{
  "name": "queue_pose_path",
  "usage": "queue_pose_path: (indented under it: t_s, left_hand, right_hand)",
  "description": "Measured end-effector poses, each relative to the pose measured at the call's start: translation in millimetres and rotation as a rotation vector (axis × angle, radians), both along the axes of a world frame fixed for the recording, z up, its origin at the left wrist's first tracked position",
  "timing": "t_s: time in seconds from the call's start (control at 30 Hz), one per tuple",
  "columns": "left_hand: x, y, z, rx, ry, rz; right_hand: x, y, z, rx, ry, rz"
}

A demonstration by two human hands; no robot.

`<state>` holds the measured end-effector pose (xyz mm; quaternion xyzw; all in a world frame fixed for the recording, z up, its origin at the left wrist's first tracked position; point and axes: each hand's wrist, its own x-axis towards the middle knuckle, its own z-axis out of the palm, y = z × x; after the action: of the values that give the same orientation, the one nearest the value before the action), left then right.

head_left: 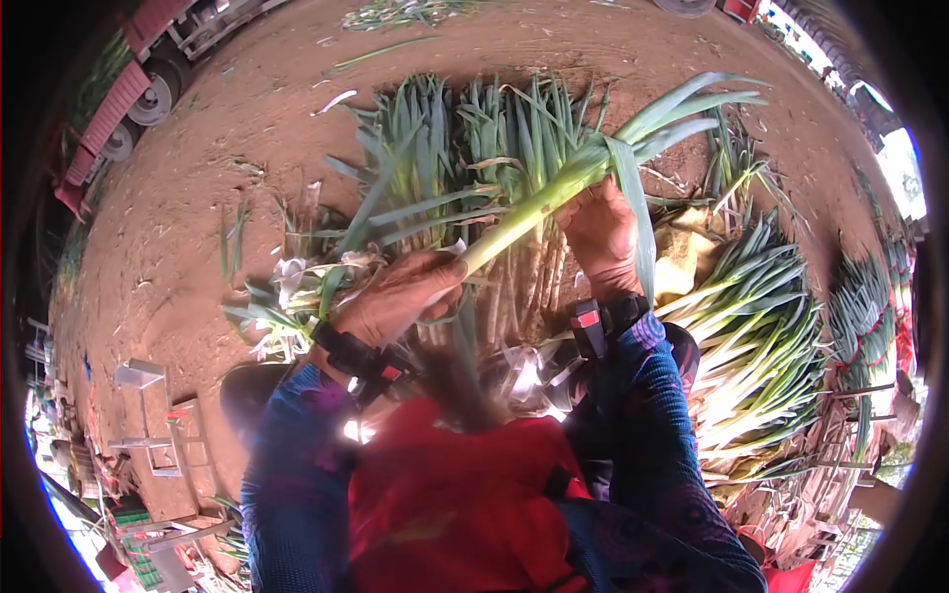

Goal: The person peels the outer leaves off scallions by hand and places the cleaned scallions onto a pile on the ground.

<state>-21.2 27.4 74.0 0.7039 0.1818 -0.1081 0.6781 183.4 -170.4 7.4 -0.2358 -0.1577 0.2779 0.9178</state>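
A leek (542, 205) is held slantwise in front of me, its green leaves fanning out to the upper right. My left hand (403, 295) is closed around its pale lower end. Higher up, where the leaves fork, my right hand (601, 235) is closed on the same leek, its fingertips partly behind the stalk. One long leaf (633, 212) hangs down beside my right hand. Behind the held leek, bundles of leeks (415, 133) lie on the ground with their leaves pointing away from me.
To my right lies a big pile of leeks (756, 346), beside yellow sacking (685, 255). Leaf trimmings (287, 282) are scattered at the left. Metal frames (183, 440) stand at lower left. A truck wheel (153, 99) is at upper left. More tied bundles (860, 316) lie far right.
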Motion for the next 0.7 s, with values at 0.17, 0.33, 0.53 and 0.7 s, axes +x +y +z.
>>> queue_pose_path:
  t_s: [0.17, 0.33, 0.53, 0.7]
  left_hand:
    - [5.4, -1.7, -48.6, 0.012, -0.042, -0.103]
    - [32.7, -14.9, -50.8, 0.526, -0.319, -0.072]
    - [89.1, -45.5, -54.0, 0.683, -0.616, 0.195]
    - [99.7, -59.3, -56.7, 0.9, -0.667, 0.225]
  right_hand:
    - [6.0, -0.9, -6.5, -0.031, 0.034, -0.014]
    - [3.3, 2.9, -17.1, -0.167, -0.025, -0.095]
    - [-29.1, 17.6, -5.3, -0.364, -0.007, -0.154]
    - [-37.4, 21.3, -2.0, -0.349, -0.008, -0.183]
